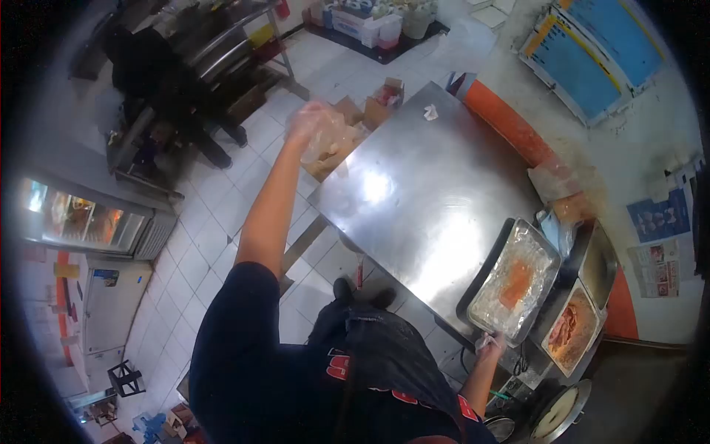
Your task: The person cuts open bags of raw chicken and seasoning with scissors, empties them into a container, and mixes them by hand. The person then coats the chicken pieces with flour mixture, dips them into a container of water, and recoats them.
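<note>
Viewed remotely through the head camera, left to right. At the far left I log a glass-fronted, lit cooler point(85, 214), then a small black stool point(126, 379) on the white tiled floor point(181, 277). Behind, a person in dark clothing point(159, 81) stands at metal worktops.

The left hand point(309, 122), arm outstretched, is beyond the near left corner of the bare-steel surface point(436, 200). Clear plastic shows around it, above pale contents by an open brown cardboard box point(381, 107); I cannot tell whether that grip is clamped on the plastic or apart. A crumpled white scrap point(431, 112) lies near the surface's far end.

Right hand point(488, 342): in clear plastic, at the near corner of the silver rectangular metal tray point(490, 300). Contact looks likely; I cannot tell if this grip is closed on the rim. The tray sits at the surface's right end, lined with clear plastic film point(534, 255) with a flat orange-red patch point(516, 283) in its middle.

Further right, near the tray: a rectangular metal pan with reddish-brown contents point(571, 329).
</note>
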`<state>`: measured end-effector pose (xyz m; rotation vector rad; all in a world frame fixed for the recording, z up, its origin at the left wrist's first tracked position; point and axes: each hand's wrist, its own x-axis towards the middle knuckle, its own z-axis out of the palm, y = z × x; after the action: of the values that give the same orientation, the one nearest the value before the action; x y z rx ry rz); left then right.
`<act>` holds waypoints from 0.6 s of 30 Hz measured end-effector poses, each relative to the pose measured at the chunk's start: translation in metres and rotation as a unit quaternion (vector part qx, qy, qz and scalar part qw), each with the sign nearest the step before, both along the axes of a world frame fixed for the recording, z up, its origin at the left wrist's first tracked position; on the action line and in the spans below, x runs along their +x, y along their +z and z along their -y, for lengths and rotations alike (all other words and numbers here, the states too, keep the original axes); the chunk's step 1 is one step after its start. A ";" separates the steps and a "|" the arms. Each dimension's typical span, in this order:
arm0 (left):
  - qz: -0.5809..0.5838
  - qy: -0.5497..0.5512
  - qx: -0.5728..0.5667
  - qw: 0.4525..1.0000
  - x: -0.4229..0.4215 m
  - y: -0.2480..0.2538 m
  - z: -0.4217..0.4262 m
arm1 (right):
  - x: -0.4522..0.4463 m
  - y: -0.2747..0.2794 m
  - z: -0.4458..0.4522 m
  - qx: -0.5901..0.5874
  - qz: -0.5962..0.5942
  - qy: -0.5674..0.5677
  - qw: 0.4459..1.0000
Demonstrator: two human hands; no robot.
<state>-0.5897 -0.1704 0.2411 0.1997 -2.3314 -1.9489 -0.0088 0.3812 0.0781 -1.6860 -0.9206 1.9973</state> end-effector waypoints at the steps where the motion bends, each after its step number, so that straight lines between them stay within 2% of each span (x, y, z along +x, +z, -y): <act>1: 0.024 -0.017 -0.002 1.000 -0.032 -0.053 0.014 | 0.005 0.000 0.004 0.060 -0.025 0.029 0.997; 2: 0.049 -0.031 -0.001 0.998 -0.047 -0.084 0.022 | 0.010 0.005 0.000 0.120 -0.049 0.063 0.990; 3: 0.042 -0.027 0.002 0.999 -0.047 -0.080 0.017 | 0.006 0.004 -0.006 0.123 -0.056 0.066 0.989; 5: 0.095 0.014 -0.181 0.979 -0.035 -0.078 0.002 | 0.009 0.005 0.003 0.022 0.000 -0.002 1.000; 7: 0.097 -0.004 -0.193 0.976 -0.053 -0.131 0.006 | 0.002 0.030 0.039 0.064 0.014 -0.013 0.998; 9: 0.072 -0.027 -0.191 0.979 -0.050 -0.162 -0.002 | 0.003 0.043 0.061 0.108 0.038 -0.026 0.993; 10: 0.074 -0.038 -0.190 0.978 -0.047 -0.189 -0.005 | 0.022 0.028 0.057 0.185 0.134 0.073 0.971; 11: 0.038 -0.028 -0.277 0.960 -0.052 -0.220 -0.009 | 0.027 0.016 0.065 0.255 0.224 0.169 0.925; 12: -0.002 -0.016 -0.360 0.933 -0.068 -0.236 -0.013 | -0.058 0.114 0.150 0.077 0.011 -0.053 0.996; 13: -0.007 -0.028 -0.356 0.934 -0.088 -0.237 -0.015 | -0.098 0.116 0.180 0.080 0.011 -0.066 0.995; 14: 0.087 -0.091 -0.308 0.943 -0.079 -0.241 -0.014 | -0.108 0.129 0.201 0.084 0.030 -0.036 0.995; 15: 0.189 -0.149 -0.258 0.936 -0.053 -0.215 -0.008 | -0.110 0.144 0.217 0.083 0.056 0.000 0.995; 16: 0.277 -0.221 -0.289 0.889 -0.047 -0.175 -0.005 | -0.121 0.149 0.233 0.077 0.066 0.034 0.994; 17: 0.280 -0.227 -0.294 0.885 -0.044 -0.181 0.005 | -0.138 0.152 0.253 0.067 0.072 0.064 0.993; 18: 0.253 -0.209 -0.190 0.925 -0.042 -0.190 0.014 | -0.159 0.151 0.272 0.054 0.060 0.046 0.996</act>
<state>-0.6314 -0.1849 0.0510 0.2029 -3.2758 -1.6831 -0.1681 0.1087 0.2290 -1.7474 -1.1462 1.8833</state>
